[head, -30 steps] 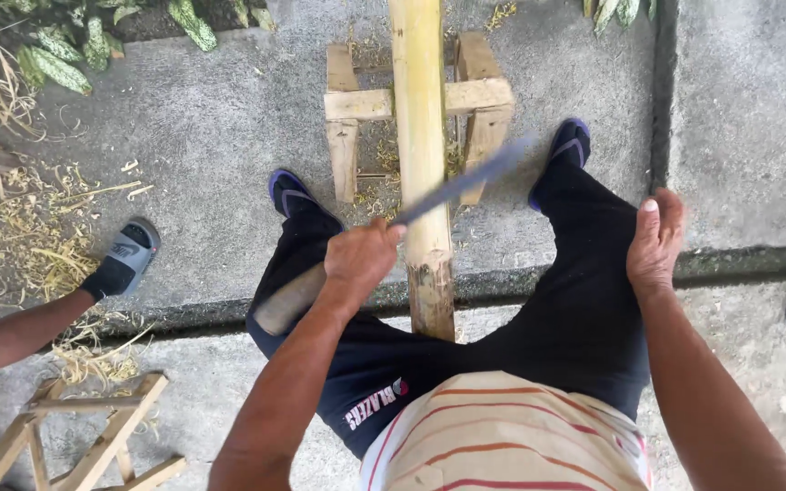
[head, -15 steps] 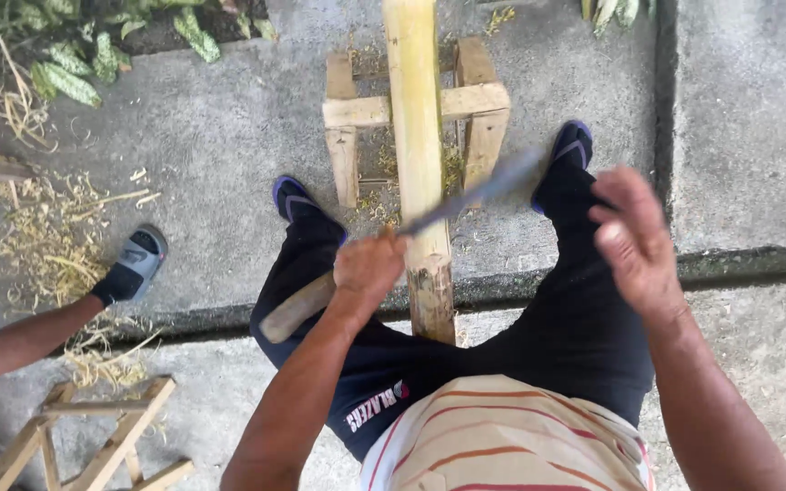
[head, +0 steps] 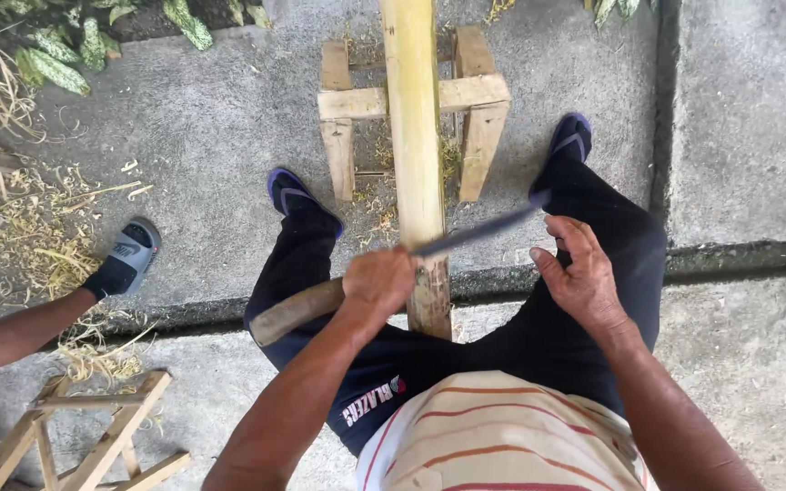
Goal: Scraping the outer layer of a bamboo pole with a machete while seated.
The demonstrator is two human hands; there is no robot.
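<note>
The person sits astride a long bamboo pole (head: 414,136) that runs from between the knees away to the far edge of the view, resting on a small wooden trestle (head: 481,100) on the concrete floor (head: 220,118). The left hand (head: 377,280) is closed tight around the wooden handle (head: 295,311) of a long knife, the handle sticking out to the left past the knee. The blade (head: 479,233) lies across the pole near its near end and slants up to the right. The right hand (head: 582,273) is half open, fingers spread and loosely curled just beside the blade's tip; whether it touches the steel cannot be told. Both feet wear blue sandals (head: 291,193), one on either side of the trestle.

To the left, another person's leg ends in a grey slipper (head: 129,255) among pale bamboo shavings (head: 43,245) scattered on the floor. A second wooden frame (head: 93,427) lies at the near left, and green leaves (head: 56,55) fill the far left corner.
</note>
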